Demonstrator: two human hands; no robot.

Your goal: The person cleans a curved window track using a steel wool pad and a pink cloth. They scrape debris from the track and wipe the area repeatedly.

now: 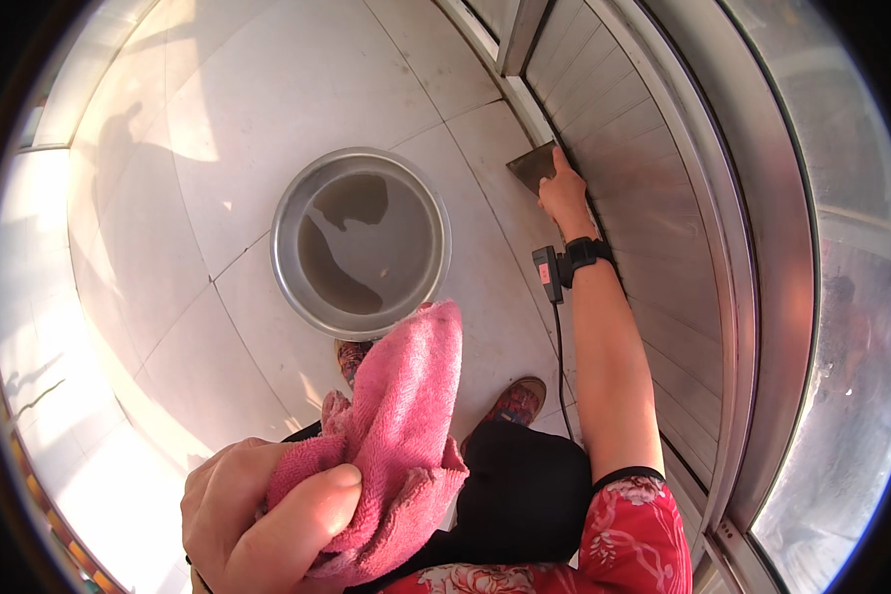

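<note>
My left hand (pixel 267 512), close to the camera, grips a bunched pink terry cloth (pixel 408 393), whose top end points away from me. Reaching out along the base of a metal panel, my right hand (pixel 564 191) holds a dark flat blade, apparently a wide scraper (pixel 533 168). Its index finger lies extended on the blade, and any handle is hidden under the palm. Between my hands and farther out, a round metal basin (pixel 286 245) stands on the floor with murky water (pixel 386 252) in it. The cloth's tip overlaps the basin's near rim in view.
Ribbed metal door panels (pixel 661 215) and their frame (pixel 776 297) rise along the right. Pale tiles (pixel 267 89) cover the floor. My patterned shoes (pixel 516 401) stand just behind the basin. A cable (pixel 560 371) hangs from the black device (pixel 548 273) on my right wrist.
</note>
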